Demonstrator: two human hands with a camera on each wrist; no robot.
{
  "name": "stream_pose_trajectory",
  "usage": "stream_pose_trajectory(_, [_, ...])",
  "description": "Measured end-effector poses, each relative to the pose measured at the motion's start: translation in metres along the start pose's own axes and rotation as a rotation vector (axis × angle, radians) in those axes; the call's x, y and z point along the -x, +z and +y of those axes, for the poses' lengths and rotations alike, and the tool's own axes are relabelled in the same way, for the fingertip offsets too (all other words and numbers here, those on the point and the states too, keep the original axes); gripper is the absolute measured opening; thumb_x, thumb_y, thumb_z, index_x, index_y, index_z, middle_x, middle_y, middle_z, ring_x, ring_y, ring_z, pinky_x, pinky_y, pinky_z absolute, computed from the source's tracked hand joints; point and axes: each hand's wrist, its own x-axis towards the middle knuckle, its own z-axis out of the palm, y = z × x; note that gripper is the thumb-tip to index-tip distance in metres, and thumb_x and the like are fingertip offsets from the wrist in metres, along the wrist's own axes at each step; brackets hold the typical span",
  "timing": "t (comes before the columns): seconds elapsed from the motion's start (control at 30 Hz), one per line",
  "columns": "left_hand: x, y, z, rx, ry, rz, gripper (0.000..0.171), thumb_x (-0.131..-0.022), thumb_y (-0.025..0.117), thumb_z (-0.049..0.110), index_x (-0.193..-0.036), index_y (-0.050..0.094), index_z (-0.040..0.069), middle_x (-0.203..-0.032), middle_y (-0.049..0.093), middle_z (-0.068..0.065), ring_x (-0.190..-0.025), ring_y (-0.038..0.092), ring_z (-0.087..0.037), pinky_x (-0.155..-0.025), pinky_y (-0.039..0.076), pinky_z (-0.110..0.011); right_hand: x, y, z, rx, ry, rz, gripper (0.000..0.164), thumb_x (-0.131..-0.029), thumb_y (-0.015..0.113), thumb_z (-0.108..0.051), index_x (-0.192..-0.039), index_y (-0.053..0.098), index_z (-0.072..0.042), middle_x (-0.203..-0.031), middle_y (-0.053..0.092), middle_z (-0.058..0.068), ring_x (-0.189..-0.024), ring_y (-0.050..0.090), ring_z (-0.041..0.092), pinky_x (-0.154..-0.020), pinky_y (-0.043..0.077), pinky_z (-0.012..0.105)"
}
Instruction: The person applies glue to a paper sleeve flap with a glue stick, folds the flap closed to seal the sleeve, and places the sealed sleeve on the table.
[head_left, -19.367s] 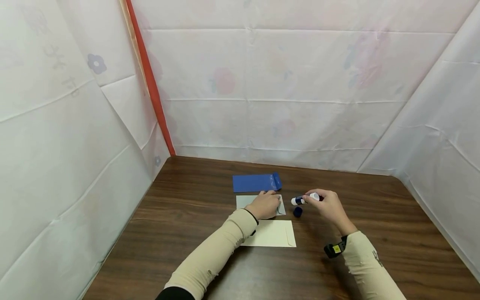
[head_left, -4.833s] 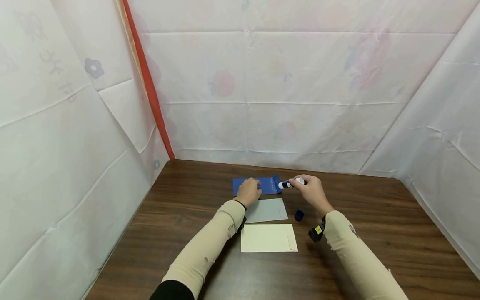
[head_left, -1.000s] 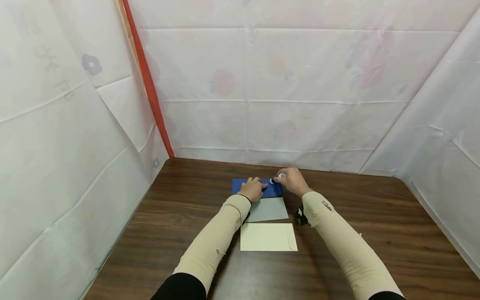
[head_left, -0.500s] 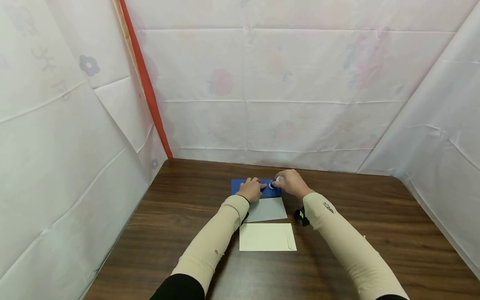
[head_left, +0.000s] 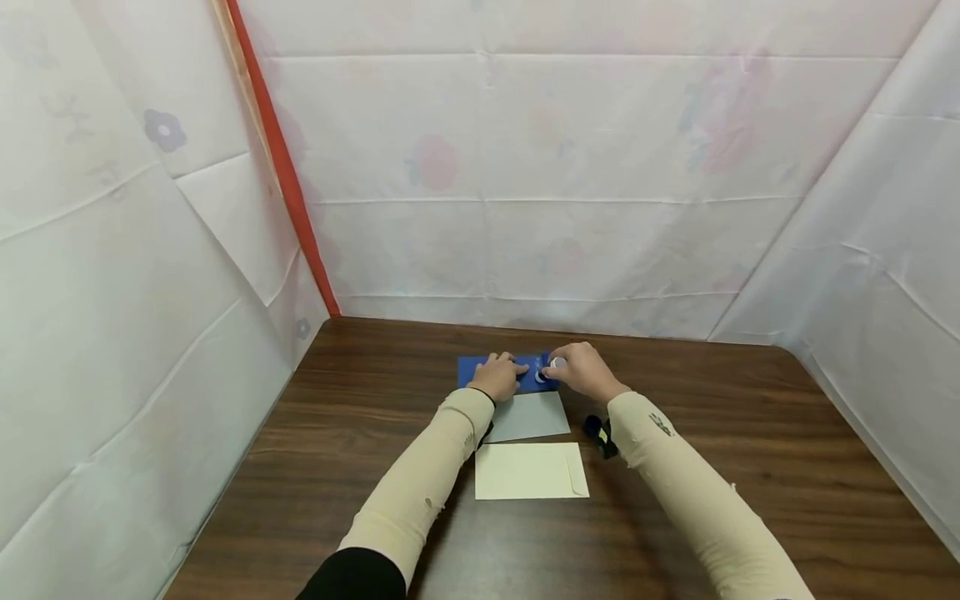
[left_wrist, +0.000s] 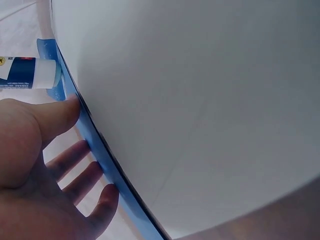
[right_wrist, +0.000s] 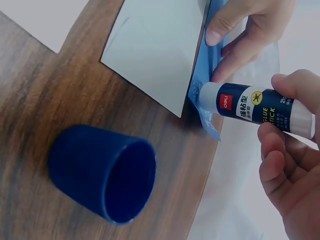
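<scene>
A blue envelope point(head_left: 470, 367) lies farthest back on the table, its flap folded out at the right end. My left hand point(head_left: 495, 378) presses on it with spread, relaxed fingers, thumb toward the flap. Between right thumb and fingertips I pinch a white and navy glue stick point(right_wrist: 252, 106), tilted, its tip touching the envelope near the flap. The right hand point(head_left: 587, 372) hides part of the stick in the head view. Glue smears show by the flap in the right wrist view. The open navy cap point(right_wrist: 102, 172) lies apart on the table.
A pale grey envelope point(head_left: 534, 417) lies just nearer than the blue one, partly under my left wrist. Closer still is a cream envelope point(head_left: 525, 472), flap end to the right. White cloth walls point(head_left: 480, 167) rise behind and beside the wooden table point(head_left: 315, 467).
From the grey envelope, my left hand has moved back onto the blue one. The glue stick has come over to the blue flap and, in the last second, slid slightly nearer me.
</scene>
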Motion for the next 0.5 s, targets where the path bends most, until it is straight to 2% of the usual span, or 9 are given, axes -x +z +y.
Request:
stream_pose_trajectory(0.27, [0.0,-0.001,0.002,0.007,-0.006,0.002,0.042,-0.101,0.053,0.021,-0.143,0.05,0.026,-0.152,0.041,-0.004,-0.141,0.035,-0.028,-0.112,0.034,-0.052,0.009,-0.001,-0.002,0.012,-0.022,0.007,0.033,-0.091,0.069,-0.026,-0.109,0.072,0.001,-0.108,0.073,0.017,-0.098,0.069,0.03,-0.083,0.056,0.044])
stream_pose_trajectory(0.5, [0.0,0.0,0.0,0.01,-0.007,-0.008,0.043,-0.101,0.053,0.022,-0.143,0.049,0.027,-0.152,0.041,-0.003,-0.141,0.034,-0.028,-0.112,0.035,-0.051,0.014,0.001,-0.003,0.022,-0.038,0.012,0.027,-0.089,0.071,-0.024,-0.103,0.075,-0.002,-0.103,0.074,0.014,-0.087,0.069,0.023,-0.076,0.057,0.039])
